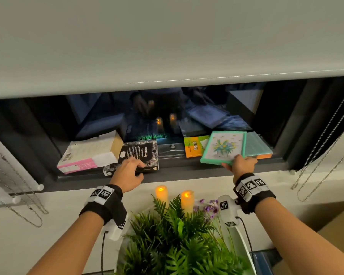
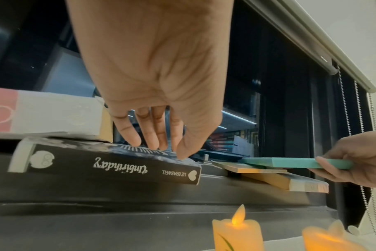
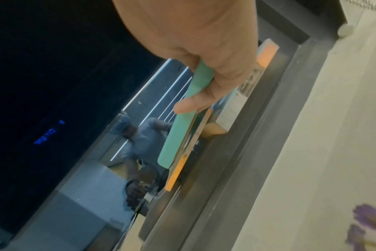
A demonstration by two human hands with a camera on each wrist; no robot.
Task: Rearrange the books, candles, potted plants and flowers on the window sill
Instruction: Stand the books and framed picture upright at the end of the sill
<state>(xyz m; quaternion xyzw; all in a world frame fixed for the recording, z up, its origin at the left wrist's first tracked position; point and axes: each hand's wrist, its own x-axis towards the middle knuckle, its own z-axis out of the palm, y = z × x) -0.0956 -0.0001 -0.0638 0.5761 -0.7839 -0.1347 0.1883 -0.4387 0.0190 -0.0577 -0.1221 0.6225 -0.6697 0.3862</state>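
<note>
A black book titled "Unbirthday" (image 1: 139,153) (image 2: 110,163) lies flat on the dark window sill (image 1: 187,169), partly under a white and pink book (image 1: 87,153) (image 2: 54,115). My left hand (image 1: 130,165) (image 2: 159,147) rests its fingertips on the black cover, with the thumb at the spine's top edge. To the right, my right hand (image 1: 240,163) (image 3: 195,95) pinches the near edge of a teal book with a flower picture (image 1: 223,147) (image 2: 279,162) (image 3: 178,135). That book is tilted above an orange and yellow book (image 1: 194,148) and a teal and orange one (image 1: 258,145).
Two lit candles (image 1: 161,192) (image 1: 187,199) stand on the pale ledge below the sill. In front of them are a green potted plant (image 1: 173,235) and purple flowers (image 1: 211,207). A lowered roller blind (image 1: 167,46) hangs above, and bead chains (image 1: 326,145) hang at both sides.
</note>
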